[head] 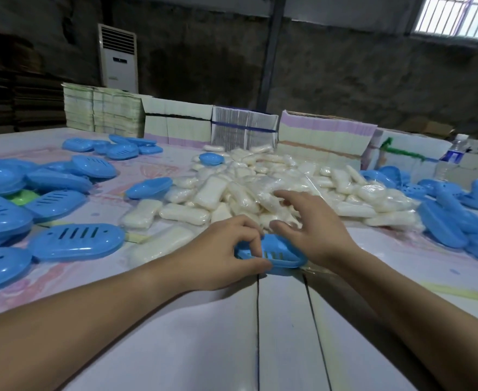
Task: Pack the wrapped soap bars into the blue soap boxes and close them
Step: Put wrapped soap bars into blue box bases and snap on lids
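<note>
Left hand (226, 249) is pinching a box (277, 256), right hand (314, 230) is hovering spread and empty — the soap pile (274, 184) is waiting, largely unpacked.

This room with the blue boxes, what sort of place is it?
Probably a small packing workshop: a heap of wrapped soap bars, many blue soap boxes spread on the table, and stacks of flat cartons behind.

Dim room; daylight from barred window (457, 16) upper right. Tabletop (283, 320) evenly lit, soft shadows. Wide-angle bending at edges; my forearms slightly blurred.

Soap box (277, 255) contents under both hands
</note>
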### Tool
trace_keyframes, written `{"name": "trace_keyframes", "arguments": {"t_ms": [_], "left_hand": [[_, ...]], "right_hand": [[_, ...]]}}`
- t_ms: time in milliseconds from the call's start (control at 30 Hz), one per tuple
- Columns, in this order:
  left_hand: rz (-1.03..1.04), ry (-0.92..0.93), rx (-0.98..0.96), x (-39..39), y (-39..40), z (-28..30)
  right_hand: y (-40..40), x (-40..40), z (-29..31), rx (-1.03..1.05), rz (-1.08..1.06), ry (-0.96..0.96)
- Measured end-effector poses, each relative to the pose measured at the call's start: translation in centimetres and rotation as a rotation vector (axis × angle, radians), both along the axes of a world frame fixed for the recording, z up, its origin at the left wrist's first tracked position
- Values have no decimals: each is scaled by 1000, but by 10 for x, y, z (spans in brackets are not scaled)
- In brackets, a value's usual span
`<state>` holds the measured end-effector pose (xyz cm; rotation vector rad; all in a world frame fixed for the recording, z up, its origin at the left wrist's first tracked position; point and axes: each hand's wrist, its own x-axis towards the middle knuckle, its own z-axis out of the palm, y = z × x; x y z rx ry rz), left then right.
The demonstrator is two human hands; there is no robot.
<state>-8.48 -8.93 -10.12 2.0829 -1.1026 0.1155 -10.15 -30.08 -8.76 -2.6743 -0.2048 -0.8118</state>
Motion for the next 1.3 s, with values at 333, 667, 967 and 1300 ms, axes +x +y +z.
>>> {"name": "trace_keyframes", "arguments": {"t_ms": [333,667,967,1300], "left_hand": [[45,15,-91,3,1,-3],[60,139,-123,8,2,-8],[86,48,-85,6,2,-8],[122,84,4,9,0,-5]], "right_hand": [[30,24,28,-375,-272,-86],[-8,-21,37,796,-109,236],[18,-27,19,55,-212,218],[-35,-41,35,96,106,591]]}}
